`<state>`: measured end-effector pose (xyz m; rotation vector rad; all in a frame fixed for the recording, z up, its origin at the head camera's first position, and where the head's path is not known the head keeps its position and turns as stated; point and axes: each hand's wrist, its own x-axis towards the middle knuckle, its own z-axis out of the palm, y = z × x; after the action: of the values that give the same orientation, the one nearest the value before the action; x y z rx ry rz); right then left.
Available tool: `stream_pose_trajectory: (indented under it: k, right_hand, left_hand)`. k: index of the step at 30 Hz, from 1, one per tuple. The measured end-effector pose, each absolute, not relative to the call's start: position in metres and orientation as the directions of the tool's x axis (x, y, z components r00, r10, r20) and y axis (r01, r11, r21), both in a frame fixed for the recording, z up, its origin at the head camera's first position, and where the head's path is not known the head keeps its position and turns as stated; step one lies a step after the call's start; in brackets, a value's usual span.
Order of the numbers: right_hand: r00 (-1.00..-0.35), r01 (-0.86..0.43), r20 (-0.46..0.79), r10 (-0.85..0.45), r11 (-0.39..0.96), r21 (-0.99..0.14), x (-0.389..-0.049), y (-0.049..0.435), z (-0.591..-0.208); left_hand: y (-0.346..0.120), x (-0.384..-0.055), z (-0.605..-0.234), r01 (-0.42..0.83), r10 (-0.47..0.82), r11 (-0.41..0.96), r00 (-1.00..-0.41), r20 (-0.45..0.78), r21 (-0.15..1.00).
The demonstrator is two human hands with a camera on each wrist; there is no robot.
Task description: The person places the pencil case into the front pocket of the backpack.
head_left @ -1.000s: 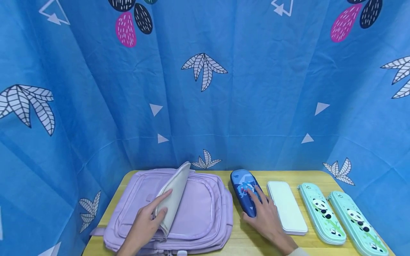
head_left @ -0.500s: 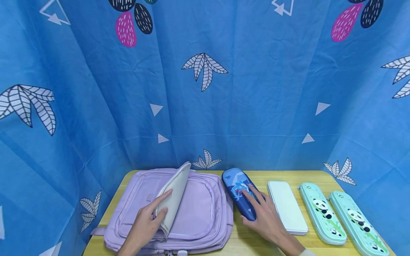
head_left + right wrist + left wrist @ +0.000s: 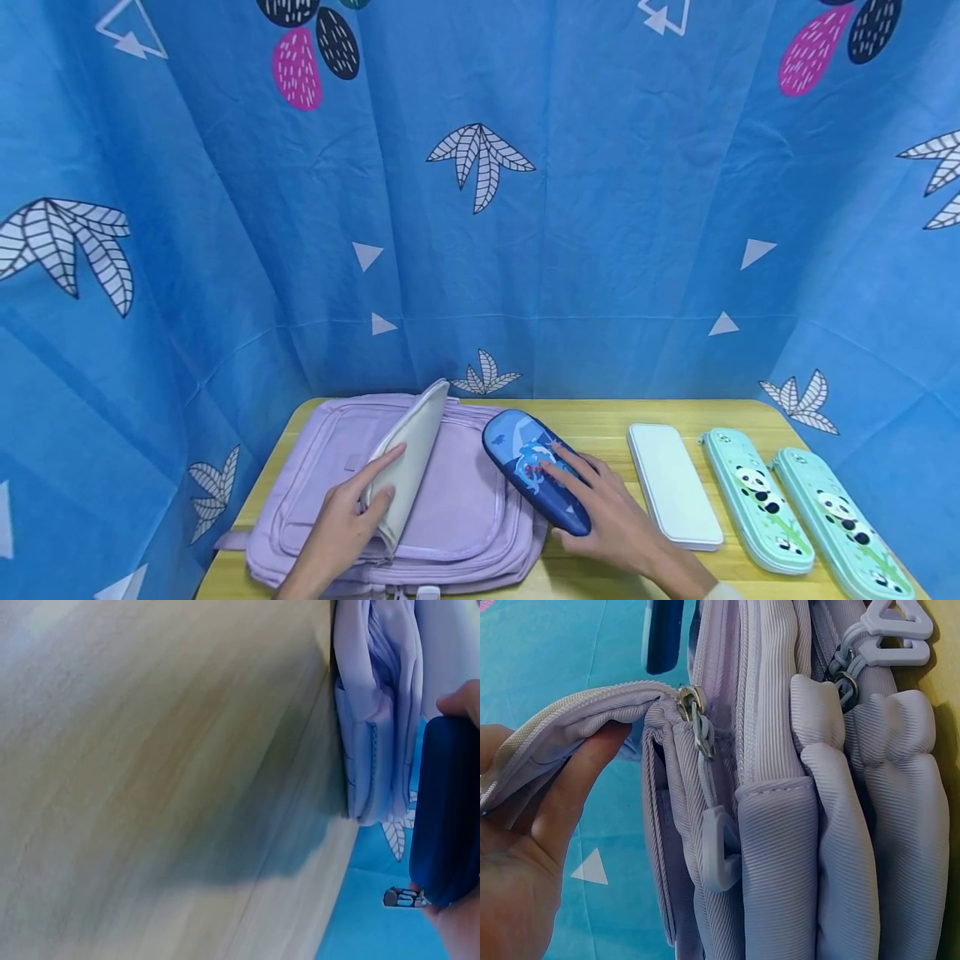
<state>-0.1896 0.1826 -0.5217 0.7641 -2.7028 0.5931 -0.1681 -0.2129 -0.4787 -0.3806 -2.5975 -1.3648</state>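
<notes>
A lilac backpack [image 3: 330, 467] lies flat on the wooden table. My left hand [image 3: 348, 521] pinches its raised front flap [image 3: 412, 467], thumb on the pale lining; the left wrist view shows the flap [image 3: 577, 712] between thumb and fingers, with a zipper pull [image 3: 718, 851] hanging beside it. My right hand [image 3: 607, 517] grips a dark blue pencil case [image 3: 517, 454] with a cartoon picture on top. The case is tilted, its far end over the backpack's right edge. In the right wrist view the pencil case [image 3: 448, 810] is held above the table, a small zipper tag [image 3: 403, 898] sticking out.
Right of my right hand lie a white case [image 3: 675, 487] and two mint panda pencil cases [image 3: 757, 500] [image 3: 843, 525] side by side on the table [image 3: 585, 412]. A blue patterned curtain [image 3: 480, 267] encloses the back and sides.
My right hand has lifted the blue pencil case and carried it left from the table to the backpack's right edge. My left hand keeps holding the flap in the same place.
</notes>
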Motion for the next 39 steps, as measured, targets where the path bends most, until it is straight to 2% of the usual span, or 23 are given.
stream_pose_trajectory:
  k: [12, 20, 31, 39]
  right_hand:
    - [-0.760, -0.647, 0.352, -0.547, 0.692, -0.322, -0.189, 0.180, -0.522]
    - [-0.683, -0.729, 0.353, -0.639, 0.626, -0.277, -0.189, 0.175, -0.522]
    - [-0.632, -0.770, 0.274, -0.725, 0.545, -0.332, -0.190, 0.170, -0.518]
    - [-0.567, -0.820, 0.289, -0.771, 0.497, -0.284, -0.194, 0.164, -0.517]
  left_hand:
    - [-0.213, -0.168, -0.476, 0.254, 0.116, 0.550, -0.967, 0.228, 0.796]
    - [-0.212, -0.169, -0.477, 0.278, 0.123, 0.557, -0.959, 0.254, 0.783]
    - [-0.211, -0.169, -0.479, 0.281, 0.130, 0.548, -0.959, 0.252, 0.788]
    - [-0.211, -0.168, -0.479, 0.270, 0.126, 0.543, -0.962, 0.240, 0.795]
